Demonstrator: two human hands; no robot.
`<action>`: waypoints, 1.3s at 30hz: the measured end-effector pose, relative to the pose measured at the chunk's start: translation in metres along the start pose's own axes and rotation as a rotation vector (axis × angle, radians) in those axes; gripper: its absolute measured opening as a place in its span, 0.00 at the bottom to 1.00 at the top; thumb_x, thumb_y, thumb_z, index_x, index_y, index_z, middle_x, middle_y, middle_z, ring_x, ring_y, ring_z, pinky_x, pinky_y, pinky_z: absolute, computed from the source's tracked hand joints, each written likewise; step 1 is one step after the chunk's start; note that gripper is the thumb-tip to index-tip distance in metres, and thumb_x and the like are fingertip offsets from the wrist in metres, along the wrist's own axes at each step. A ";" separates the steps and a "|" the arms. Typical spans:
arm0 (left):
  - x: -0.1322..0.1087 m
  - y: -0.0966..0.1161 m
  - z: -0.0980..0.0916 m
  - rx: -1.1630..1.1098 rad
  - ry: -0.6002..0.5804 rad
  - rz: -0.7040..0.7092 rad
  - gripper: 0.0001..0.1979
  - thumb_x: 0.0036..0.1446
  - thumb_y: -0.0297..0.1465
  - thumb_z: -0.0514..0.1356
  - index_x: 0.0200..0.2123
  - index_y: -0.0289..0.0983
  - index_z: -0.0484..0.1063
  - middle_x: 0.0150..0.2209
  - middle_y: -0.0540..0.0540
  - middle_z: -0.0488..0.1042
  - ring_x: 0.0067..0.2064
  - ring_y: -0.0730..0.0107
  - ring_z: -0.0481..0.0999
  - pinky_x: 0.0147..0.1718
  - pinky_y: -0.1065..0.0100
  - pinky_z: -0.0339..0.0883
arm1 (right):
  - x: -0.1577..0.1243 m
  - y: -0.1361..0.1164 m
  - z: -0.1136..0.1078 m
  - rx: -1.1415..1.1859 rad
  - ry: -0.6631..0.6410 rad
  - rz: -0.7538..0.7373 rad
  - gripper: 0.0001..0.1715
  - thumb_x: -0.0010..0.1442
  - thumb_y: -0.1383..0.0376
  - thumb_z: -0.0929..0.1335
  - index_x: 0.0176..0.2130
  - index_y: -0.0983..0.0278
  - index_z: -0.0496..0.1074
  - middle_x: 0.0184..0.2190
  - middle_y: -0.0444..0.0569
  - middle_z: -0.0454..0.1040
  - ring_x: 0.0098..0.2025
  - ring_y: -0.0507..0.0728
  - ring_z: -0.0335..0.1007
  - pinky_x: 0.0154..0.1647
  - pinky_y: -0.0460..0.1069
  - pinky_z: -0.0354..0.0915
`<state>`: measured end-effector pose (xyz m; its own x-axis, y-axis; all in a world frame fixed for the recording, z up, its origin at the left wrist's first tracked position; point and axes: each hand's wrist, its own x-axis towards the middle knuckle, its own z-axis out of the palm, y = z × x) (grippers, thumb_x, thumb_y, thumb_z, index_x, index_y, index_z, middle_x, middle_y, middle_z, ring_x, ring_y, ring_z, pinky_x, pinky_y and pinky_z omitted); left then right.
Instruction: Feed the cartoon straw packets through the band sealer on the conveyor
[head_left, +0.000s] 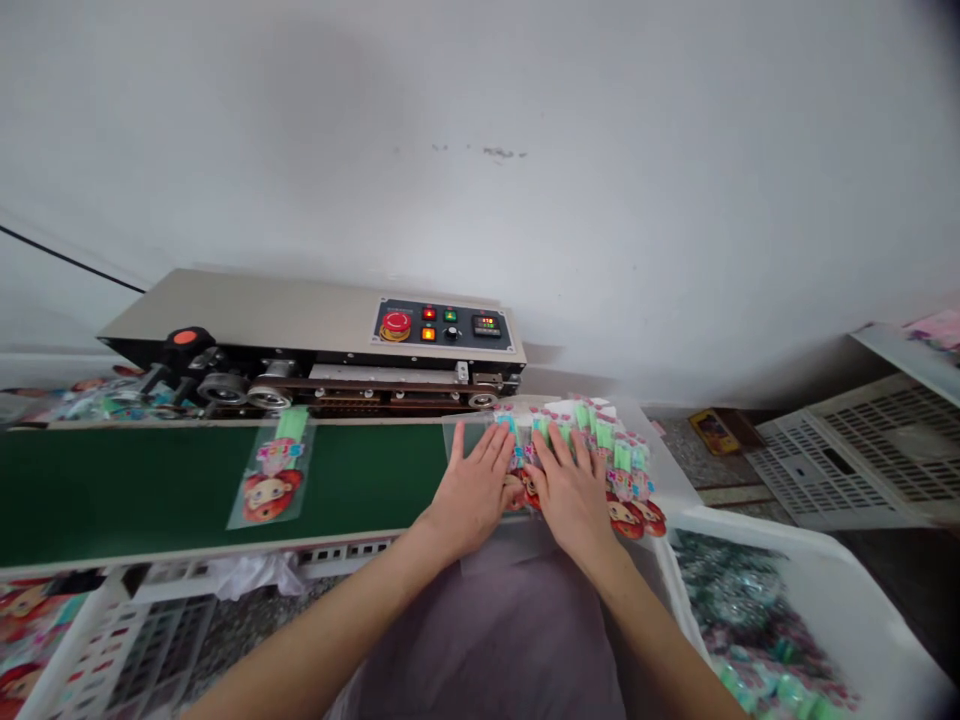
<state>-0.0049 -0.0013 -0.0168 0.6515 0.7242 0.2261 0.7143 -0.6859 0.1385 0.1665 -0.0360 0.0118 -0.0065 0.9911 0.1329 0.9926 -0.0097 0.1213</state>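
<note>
Packets (634, 475) overlap in a pile by the right end of the green belt (367, 470). On my feed: left hand (474, 490) flat, fingers extended, over clear film; right hand (574, 495) fingers spread across the pile, can't tell if pinching any. I see one single packet (271, 478) farther left, on the belt, beside the lit-panel machine (300, 310).

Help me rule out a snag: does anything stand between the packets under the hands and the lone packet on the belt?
Nothing visible does: only green belt shows between them. The left hand and right hand rest on the overlapping packets; the lone packet lies further left.
</note>
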 end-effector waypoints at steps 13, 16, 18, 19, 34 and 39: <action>-0.017 -0.027 -0.044 0.035 -0.024 -0.200 0.26 0.72 0.36 0.45 0.66 0.30 0.63 0.69 0.32 0.59 0.71 0.48 0.56 0.69 0.35 0.28 | 0.002 -0.014 -0.020 0.079 -0.022 -0.030 0.29 0.73 0.55 0.57 0.68 0.59 0.61 0.70 0.51 0.59 0.71 0.71 0.50 0.66 0.67 0.53; 0.001 -0.010 -0.036 -0.024 -0.009 -0.037 0.26 0.72 0.35 0.44 0.68 0.34 0.59 0.70 0.37 0.58 0.73 0.53 0.53 0.70 0.39 0.30 | -0.002 -0.003 -0.013 0.026 -0.027 -0.018 0.28 0.73 0.58 0.58 0.67 0.60 0.63 0.69 0.51 0.60 0.71 0.72 0.50 0.67 0.71 0.48; 0.013 0.000 -0.023 -0.053 -0.009 0.051 0.28 0.73 0.38 0.42 0.71 0.35 0.54 0.71 0.38 0.56 0.73 0.55 0.50 0.70 0.38 0.33 | -0.003 0.002 -0.008 0.001 -0.027 -0.011 0.28 0.72 0.60 0.58 0.67 0.60 0.63 0.70 0.50 0.60 0.70 0.72 0.51 0.68 0.72 0.46; 0.017 0.003 -0.015 -0.056 -0.013 0.067 0.29 0.73 0.40 0.41 0.71 0.36 0.51 0.72 0.39 0.54 0.74 0.55 0.49 0.70 0.37 0.34 | -0.003 0.003 -0.006 -0.006 -0.028 -0.010 0.28 0.72 0.60 0.58 0.67 0.59 0.63 0.70 0.50 0.59 0.70 0.72 0.51 0.67 0.71 0.47; -0.008 -0.010 -0.036 0.016 -0.038 -0.214 0.29 0.72 0.41 0.42 0.68 0.33 0.60 0.71 0.34 0.55 0.72 0.45 0.52 0.67 0.30 0.34 | 0.002 -0.014 -0.016 0.116 -0.006 -0.065 0.29 0.73 0.57 0.57 0.69 0.59 0.59 0.71 0.49 0.58 0.71 0.68 0.51 0.67 0.66 0.52; 0.014 0.011 -0.020 -0.057 -0.013 -0.018 0.27 0.72 0.40 0.42 0.69 0.36 0.58 0.72 0.37 0.53 0.73 0.51 0.49 0.68 0.33 0.39 | -0.018 0.008 -0.009 -0.008 0.054 0.020 0.28 0.72 0.61 0.58 0.65 0.69 0.65 0.68 0.58 0.62 0.71 0.70 0.51 0.69 0.67 0.46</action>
<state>0.0074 -0.0001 0.0069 0.6420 0.7371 0.2107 0.7108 -0.6753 0.1968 0.1738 -0.0550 0.0192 0.0070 0.9821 0.1881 0.9916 -0.0311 0.1256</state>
